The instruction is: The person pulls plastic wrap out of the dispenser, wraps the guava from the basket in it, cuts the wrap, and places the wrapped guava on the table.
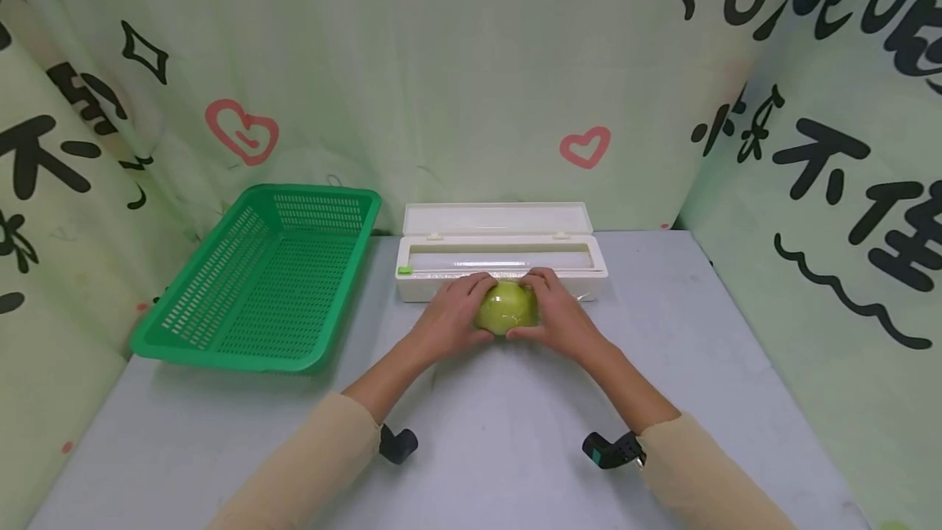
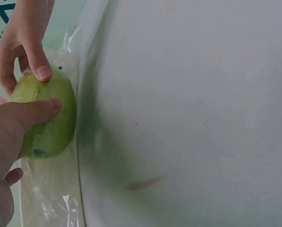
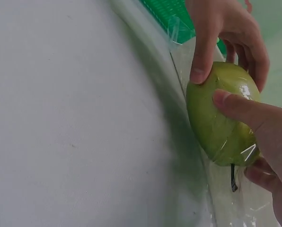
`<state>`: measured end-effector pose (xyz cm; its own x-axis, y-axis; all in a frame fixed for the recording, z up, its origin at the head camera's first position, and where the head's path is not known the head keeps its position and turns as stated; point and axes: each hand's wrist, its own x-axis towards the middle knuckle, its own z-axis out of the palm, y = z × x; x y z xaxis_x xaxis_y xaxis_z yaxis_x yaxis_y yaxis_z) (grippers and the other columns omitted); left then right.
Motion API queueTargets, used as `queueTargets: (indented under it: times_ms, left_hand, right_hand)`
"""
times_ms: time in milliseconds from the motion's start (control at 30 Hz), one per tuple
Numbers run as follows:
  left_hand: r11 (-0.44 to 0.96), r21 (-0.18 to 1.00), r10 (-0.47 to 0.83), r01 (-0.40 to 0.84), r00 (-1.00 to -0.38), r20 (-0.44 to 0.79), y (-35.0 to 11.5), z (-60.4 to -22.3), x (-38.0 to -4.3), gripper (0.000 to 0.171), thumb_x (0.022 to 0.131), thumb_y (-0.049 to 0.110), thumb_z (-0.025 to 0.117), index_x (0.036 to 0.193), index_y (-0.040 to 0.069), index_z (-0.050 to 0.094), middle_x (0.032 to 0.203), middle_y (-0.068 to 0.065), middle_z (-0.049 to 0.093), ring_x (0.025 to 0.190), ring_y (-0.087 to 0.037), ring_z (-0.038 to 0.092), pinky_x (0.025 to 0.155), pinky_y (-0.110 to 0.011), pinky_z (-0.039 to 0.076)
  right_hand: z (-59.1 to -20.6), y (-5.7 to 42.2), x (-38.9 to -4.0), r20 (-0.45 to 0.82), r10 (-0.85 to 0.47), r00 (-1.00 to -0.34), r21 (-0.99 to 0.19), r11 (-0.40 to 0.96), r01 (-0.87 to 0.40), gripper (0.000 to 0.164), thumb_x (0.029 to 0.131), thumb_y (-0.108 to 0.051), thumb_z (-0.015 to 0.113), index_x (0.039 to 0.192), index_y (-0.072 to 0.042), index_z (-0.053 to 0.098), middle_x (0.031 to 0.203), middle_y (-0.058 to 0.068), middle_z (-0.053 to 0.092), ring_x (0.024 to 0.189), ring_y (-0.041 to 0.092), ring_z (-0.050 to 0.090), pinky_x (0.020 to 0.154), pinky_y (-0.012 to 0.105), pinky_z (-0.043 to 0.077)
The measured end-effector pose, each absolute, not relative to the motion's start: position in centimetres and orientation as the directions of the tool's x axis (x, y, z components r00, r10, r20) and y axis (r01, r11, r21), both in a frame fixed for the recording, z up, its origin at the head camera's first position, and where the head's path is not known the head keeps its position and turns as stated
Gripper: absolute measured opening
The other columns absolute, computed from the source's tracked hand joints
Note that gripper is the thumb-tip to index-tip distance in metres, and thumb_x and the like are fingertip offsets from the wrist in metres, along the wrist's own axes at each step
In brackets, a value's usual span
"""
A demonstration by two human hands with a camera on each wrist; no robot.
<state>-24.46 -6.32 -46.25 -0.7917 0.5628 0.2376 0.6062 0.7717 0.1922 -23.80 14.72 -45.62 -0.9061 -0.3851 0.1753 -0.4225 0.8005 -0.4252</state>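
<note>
Both hands hold a green pear (image 1: 506,307) between them, just in front of a white cling film dispenser (image 1: 445,290). The left hand (image 1: 455,316) grips its left end and the right hand (image 1: 561,319) its right end, thumbs on the near side and fingers round the far side. Shiny clear cling film (image 2: 51,198) lies over the pear and hangs down the dispenser's front in the left wrist view. A dark stem (image 3: 233,177) sticks out at the pear's right-hand end in the right wrist view.
A green plastic basket (image 1: 324,325) with slotted walls stands on the left of the white-covered table (image 1: 508,448). The dispenser's lid (image 1: 498,219) is raised at the back. Pale curtains (image 1: 471,88) with lettering and hearts enclose the table on three sides.
</note>
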Motion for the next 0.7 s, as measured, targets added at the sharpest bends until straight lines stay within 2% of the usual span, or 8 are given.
queueTargets:
  times_ms: [167,333,500,600,700]
  left_hand:
    - [0.763,0.314,0.544,0.565,-0.824,0.159,-6.6,-45.4,-24.8,0.077,0.078,0.041,0.080,0.140,0.014,0.044,0.141,-0.004,0.046,0.121,-0.022,0.053,0.103,-0.039,0.046]
    - [0.734,0.409,0.542,0.543,-0.830,0.130,-6.9,-44.4,-24.9,0.077,0.081,0.042,0.076,0.143,0.012,0.042,0.135,-0.008,0.045,0.111,-0.023,0.057,0.093,-0.039,0.052]
    - [0.736,0.431,0.532,0.522,-0.840,0.108,-7.0,-43.8,-25.0,0.082,0.082,0.043,0.074,0.147,0.012,0.033,0.135,-0.010,0.050,0.114,-0.024,0.057,0.096,-0.041,0.051]
    - [0.753,0.413,0.521,0.512,-0.848,0.102,-7.1,-43.4,-25.0,0.082,0.083,0.045,0.073,0.147,0.012,0.033,0.140,-0.009,0.050,0.122,-0.025,0.054,0.102,-0.043,0.047]
    - [0.765,0.394,0.506,0.509,-0.854,0.123,-7.2,-43.0,-25.0,0.079,0.084,0.047,0.070,0.146,0.013,0.036,0.142,-0.008,0.050,0.126,-0.027,0.052,0.106,-0.046,0.044]
  right_hand:
    - [-45.3,15.2,-23.6,0.175,-0.337,-0.925,-0.517,0.768,-0.378,0.080,0.069,-0.041,0.085,0.131,-0.008,0.046,0.137,0.011,0.042,0.119,0.029,0.052,0.100,0.046,0.049]
    - [-45.3,15.5,-23.7,0.232,-0.357,-0.905,-0.486,0.763,-0.426,0.079,0.072,-0.045,0.082,0.133,-0.010,0.048,0.136,0.009,0.049,0.127,0.028,0.049,0.105,0.047,0.045]
    - [-45.4,15.5,-23.7,0.341,-0.408,-0.847,-0.408,0.748,-0.524,0.086,0.065,-0.042,0.087,0.134,-0.008,0.049,0.136,0.010,0.052,0.127,0.028,0.049,0.106,0.048,0.044]
    - [-45.5,15.4,-23.8,0.375,-0.408,-0.832,-0.419,0.726,-0.545,0.090,0.063,-0.038,0.089,0.135,-0.006,0.045,0.134,0.010,0.052,0.122,0.028,0.053,0.102,0.047,0.046]
    - [-45.5,15.4,-24.0,0.413,-0.409,-0.814,-0.445,0.689,-0.572,0.087,0.065,-0.033,0.089,0.133,-0.004,0.043,0.130,0.010,0.053,0.117,0.026,0.055,0.098,0.044,0.049]
